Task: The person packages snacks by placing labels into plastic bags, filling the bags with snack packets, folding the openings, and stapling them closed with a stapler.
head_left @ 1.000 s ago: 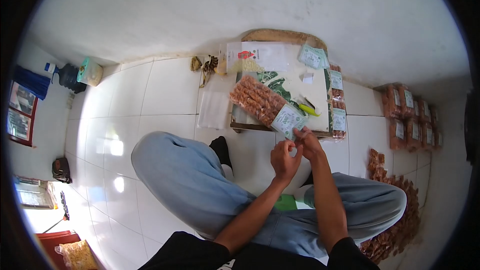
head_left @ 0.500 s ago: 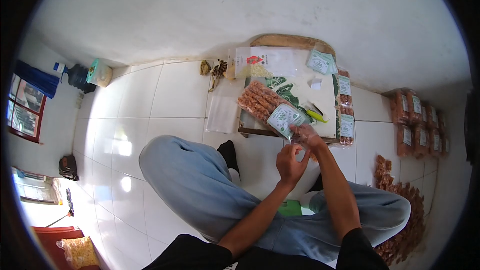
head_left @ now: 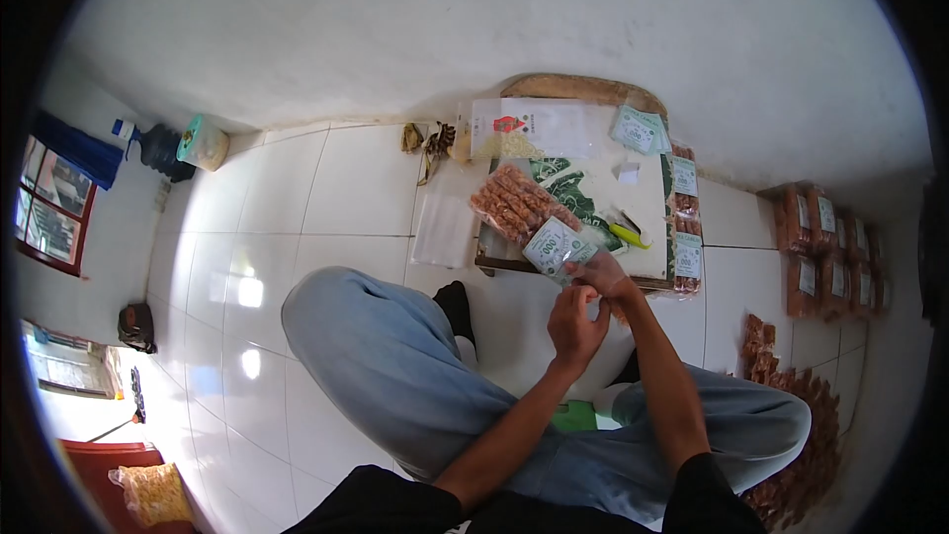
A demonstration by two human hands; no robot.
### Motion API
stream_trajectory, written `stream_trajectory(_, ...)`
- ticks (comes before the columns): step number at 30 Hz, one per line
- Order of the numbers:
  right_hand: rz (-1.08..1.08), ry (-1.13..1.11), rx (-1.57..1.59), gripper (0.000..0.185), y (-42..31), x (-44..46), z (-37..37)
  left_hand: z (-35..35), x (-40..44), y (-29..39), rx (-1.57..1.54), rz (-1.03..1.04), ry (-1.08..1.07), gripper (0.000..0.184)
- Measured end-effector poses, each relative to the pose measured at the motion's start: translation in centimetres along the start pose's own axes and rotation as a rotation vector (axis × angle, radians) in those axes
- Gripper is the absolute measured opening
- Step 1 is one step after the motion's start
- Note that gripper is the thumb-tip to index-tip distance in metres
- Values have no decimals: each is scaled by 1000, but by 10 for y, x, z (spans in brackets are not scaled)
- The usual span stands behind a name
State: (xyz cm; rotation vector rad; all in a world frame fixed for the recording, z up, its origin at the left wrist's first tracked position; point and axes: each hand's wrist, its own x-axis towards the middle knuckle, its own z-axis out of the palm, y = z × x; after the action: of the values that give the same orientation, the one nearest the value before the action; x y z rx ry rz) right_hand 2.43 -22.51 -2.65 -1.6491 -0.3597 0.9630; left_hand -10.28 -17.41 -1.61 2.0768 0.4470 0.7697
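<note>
Right hand [head_left: 607, 277]: over near edge of table [head_left: 648, 200], half-curled against labelled bag [head_left: 514, 202] | left hand [head_left: 577, 324]: beside it, curled | both grips unclear | forearms angled inward

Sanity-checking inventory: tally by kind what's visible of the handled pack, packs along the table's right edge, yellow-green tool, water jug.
Handled pack: 1
Packs along right edge, visible: 2
Yellow-green tool: 1
Water jug: 1
Total: 5

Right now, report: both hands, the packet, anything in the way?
Right hand on label, left hand just below, grips unclear. Packet slanted on the table, near end past its edge. Yellow tool beside right hand, seemingly not blocking it.
</note>
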Motion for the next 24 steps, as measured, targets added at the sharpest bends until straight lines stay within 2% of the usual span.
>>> stream_trajectory(1, -85, 12, 47, 41, 11, 3, 1, -1, -1, -1, -1, -1, 1, 19)
stream_trajectory(2, -83, 11, 46, 41, 21, 8, 2, -1, -2, -2, 18, 1, -4, 17)
stream_trajectory(4, -56, 93, 25, 37, 26, 14, 5, -1, -4, -4, 35, 3, -6, 16)
stream_trajectory(8, 34, 61, 129, 36, 12, 3, 8, -2, -2, -5, 26, 26, -6, 13)
stream_trajectory(10, 121, 165, 142, 35, 12, 8, 11, -4, -3, -3, 22, 26, -18, 13)
stream_trajectory(13, 134, 256, 140, 38, 10, 12, 15, -7, -2, -1, 15, 22, -39, 12)
stream_trajectory(17, 109, 225, 90, 39, 27, 19, 10, -8, -1, -1, 13, 58, 8, 12)
stream_trajectory(19, 21, 348, -223, 34, 22, 9, 12, -8, -1, 0, 7, 61, 26, 13)
stream_trajectory(20, 25, 348, -228, 34, 21, -2, 12, -8, -1, 0, -8, 40, 26, 13)
stream_trajectory(22, -392, 365, -679, 26, 22, -23, 10, -10, 1, 1, -29, 18, 28, 13)
stream_trajectory(23, -387, 365, -684, 26, 26, -26, 7, -10, 2, 1, -30, 21, 37, 13)
stream_trajectory(24, -621, 409, -830, 25, 28, -28, 4, -9, 1, 1, -32, 24, 45, 13)
